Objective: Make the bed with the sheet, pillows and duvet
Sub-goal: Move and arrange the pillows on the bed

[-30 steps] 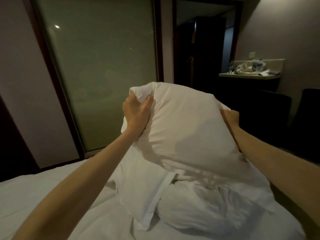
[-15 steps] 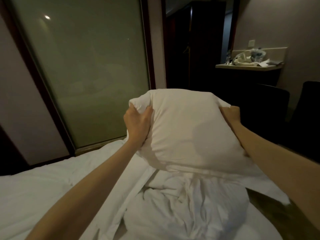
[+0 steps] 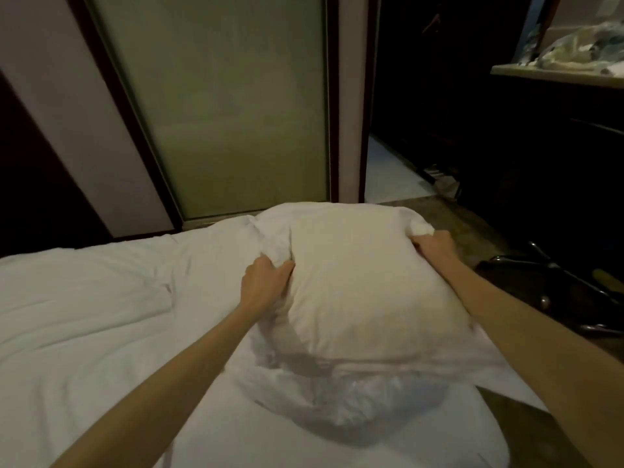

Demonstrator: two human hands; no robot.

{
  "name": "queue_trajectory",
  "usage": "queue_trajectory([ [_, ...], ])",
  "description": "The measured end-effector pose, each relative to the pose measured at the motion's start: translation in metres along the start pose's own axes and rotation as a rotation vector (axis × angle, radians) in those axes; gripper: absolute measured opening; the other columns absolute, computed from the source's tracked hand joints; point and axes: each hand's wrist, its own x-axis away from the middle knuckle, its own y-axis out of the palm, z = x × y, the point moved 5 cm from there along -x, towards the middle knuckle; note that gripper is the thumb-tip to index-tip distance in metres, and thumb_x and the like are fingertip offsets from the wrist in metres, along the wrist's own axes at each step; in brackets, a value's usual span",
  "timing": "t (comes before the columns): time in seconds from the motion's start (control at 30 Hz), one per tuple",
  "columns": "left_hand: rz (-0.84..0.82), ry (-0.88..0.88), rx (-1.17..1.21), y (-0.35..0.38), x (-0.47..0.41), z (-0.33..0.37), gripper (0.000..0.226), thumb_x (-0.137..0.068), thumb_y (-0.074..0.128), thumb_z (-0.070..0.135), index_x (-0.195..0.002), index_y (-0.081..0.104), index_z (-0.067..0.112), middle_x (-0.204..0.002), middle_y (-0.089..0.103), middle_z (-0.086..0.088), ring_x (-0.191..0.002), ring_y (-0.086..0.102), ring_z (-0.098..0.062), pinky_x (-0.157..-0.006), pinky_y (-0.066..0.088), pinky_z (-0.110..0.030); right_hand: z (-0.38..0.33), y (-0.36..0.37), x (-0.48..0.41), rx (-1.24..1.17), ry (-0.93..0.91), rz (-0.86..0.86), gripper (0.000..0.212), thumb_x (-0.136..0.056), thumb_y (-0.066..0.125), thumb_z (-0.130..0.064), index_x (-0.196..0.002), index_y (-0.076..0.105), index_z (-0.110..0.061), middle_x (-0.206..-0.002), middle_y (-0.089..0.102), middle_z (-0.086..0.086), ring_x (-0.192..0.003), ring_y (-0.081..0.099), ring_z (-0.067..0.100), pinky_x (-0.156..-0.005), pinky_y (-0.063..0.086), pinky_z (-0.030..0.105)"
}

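Clutching the plump white fabric pillow (image 3: 364, 292), the left hand (image 3: 266, 282) curled into its left edge and the right hand (image 3: 435, 246) pinched its far right corner. The pillow lay on crumpled white bedding (image 3: 337, 396) at the right side of the white-sheeted bed (image 3: 84, 319), long axis pointing away toward the frosted glass panel (image 3: 229, 113).

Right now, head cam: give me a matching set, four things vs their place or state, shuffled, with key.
Things:
1. left grip
2. right grip
3. pillow
4. glass panel

Place or state:
A. greenish, upright, at the back
B. clutches the pillow's far right corner
C. white, between both grips
D. grips the pillow's left edge

Pairs: 1-D, 2-B, 3-C, 4-A
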Motion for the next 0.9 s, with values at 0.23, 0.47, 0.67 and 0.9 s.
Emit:
queue_trajectory([
  [0.23,-0.638,-0.289,-0.010,0.065,0.056,-0.048,0.042,-0.086,0.060,0.042,-0.115,0.054,0.011,-0.119,0.055,-0.012,-0.099,0.055,-0.028,-0.082,0.049,-0.034,0.070,-0.008,0.002,0.369,0.058,-0.021,0.037,-0.096,0.051,-0.035,-0.105,0.051,0.001,-0.096,0.054,0.016,-0.082,0.055,0.029,-0.079,0.049,0.039],
  [0.47,-0.959,-0.277,-0.195,0.107,0.097,-0.075,0.027,-0.094,0.051,0.034,-0.094,0.057,0.008,-0.099,0.061,-0.010,-0.082,0.063,-0.026,-0.069,0.051,-0.031,0.151,-0.019,0.011,0.335,0.266,-0.245,0.032,-0.089,0.062,-0.011,-0.114,0.050,0.004,-0.123,0.051,0.026,-0.097,0.054,0.033,-0.083,0.048,0.040],
  [0.67,-0.593,-0.053,-0.121,0.120,0.069,-0.051,0.024,-0.092,0.049,0.020,-0.093,0.063,0.000,-0.105,0.064,-0.018,-0.094,0.062,-0.029,-0.086,0.049,-0.041,0.152,0.025,0.013,0.162,0.242,-0.378,0.013,-0.091,0.055,-0.010,-0.101,0.055,-0.001,-0.096,0.055,0.017,-0.084,0.053,0.027,-0.084,0.048,0.039],
  [0.9,-0.338,-0.112,0.120,0.101,0.049,-0.068,0.018,-0.090,0.050,0.018,-0.094,0.063,0.006,-0.097,0.067,-0.007,-0.093,0.065,-0.026,-0.092,0.050,-0.046,0.117,0.055,-0.005,0.206,0.046,-0.291,0.019,-0.088,0.055,-0.009,-0.103,0.060,0.002,-0.097,0.060,0.016,-0.084,0.056,0.028,-0.074,0.047,0.034],
])
